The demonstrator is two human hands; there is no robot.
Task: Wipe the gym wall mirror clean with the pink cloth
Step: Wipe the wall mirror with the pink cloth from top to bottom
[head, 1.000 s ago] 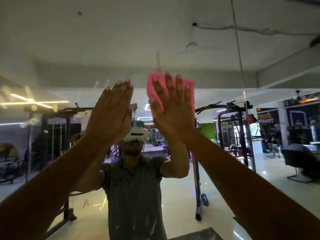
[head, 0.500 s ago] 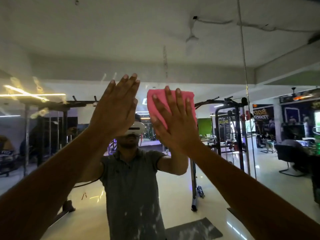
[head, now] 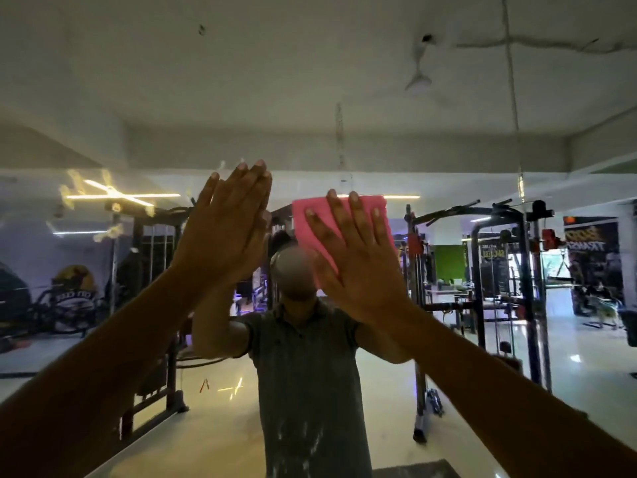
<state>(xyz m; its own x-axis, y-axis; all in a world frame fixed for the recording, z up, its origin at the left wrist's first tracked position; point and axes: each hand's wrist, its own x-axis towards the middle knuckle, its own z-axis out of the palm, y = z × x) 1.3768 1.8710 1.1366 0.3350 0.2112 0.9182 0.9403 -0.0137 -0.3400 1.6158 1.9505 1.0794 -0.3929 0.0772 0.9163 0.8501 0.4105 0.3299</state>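
Your pink cloth (head: 348, 215) lies spread flat, pressed against the smeared wall mirror (head: 310, 98), at head height.

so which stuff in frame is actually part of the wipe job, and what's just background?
In the job: pink cloth, right hand pressing it flat, left hand, mirror.
Background, reflected: gym rack, ceiling fan, wall poster.

— Right hand (head: 358, 267)?
— Flat, fingers spread, pressing pink cloth (head: 344, 219) against mirror (head: 310, 98).
— Left hand (head: 227, 232)?
— Flat on glass, just beside, holding nothing.
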